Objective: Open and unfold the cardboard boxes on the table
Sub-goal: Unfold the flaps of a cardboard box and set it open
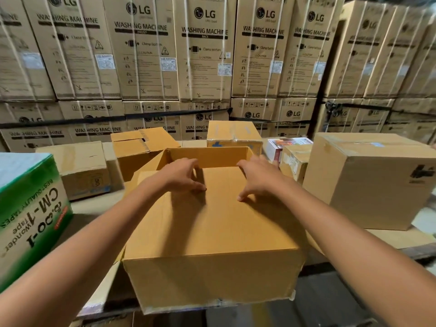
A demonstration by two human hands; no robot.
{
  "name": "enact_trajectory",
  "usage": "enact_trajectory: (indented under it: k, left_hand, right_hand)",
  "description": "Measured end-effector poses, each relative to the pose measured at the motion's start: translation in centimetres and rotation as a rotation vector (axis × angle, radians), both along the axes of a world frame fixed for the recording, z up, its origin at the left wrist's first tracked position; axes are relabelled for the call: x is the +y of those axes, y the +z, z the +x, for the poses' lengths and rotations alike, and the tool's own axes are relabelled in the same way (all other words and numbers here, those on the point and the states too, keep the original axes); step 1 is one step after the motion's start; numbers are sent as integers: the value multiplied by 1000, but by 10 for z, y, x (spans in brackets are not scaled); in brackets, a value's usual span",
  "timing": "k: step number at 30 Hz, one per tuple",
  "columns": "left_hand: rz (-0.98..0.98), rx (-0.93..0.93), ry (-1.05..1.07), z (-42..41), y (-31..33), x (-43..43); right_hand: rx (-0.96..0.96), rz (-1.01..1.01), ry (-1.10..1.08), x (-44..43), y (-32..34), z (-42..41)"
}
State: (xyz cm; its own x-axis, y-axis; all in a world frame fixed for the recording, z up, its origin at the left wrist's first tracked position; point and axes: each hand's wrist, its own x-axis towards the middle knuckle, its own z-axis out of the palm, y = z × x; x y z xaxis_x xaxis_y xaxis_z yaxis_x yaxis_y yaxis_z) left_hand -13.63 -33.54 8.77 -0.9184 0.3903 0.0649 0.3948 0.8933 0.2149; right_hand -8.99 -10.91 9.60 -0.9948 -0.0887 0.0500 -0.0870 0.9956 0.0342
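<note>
At six o'clock the open cardboard box (212, 232) overhangs the table (94, 208) edge. My left hand (181, 175) and right hand (257, 178) curl over its top flap, seemingly gripping it. Green tape carton (30, 215) at nine, large brown box (372, 180) at three, washing-machine cartons (205, 50) walling twelve.
</note>
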Motion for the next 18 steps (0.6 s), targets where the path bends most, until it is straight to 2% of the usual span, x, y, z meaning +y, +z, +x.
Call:
enact_trajectory:
  k: [5,9,12,18]
  left_hand:
    - [-49,223,18,44,16,0]
    - [24,286,31,83,29,0]
    - [10,361,58,119,36,0]
    - [-31,512,68,191,39,1]
  right_hand:
    - [244,30,15,2,8,41]
    - [401,37,31,3,9,76]
    - [539,29,47,3,7,105]
    - [748,-163,173,9,4,169]
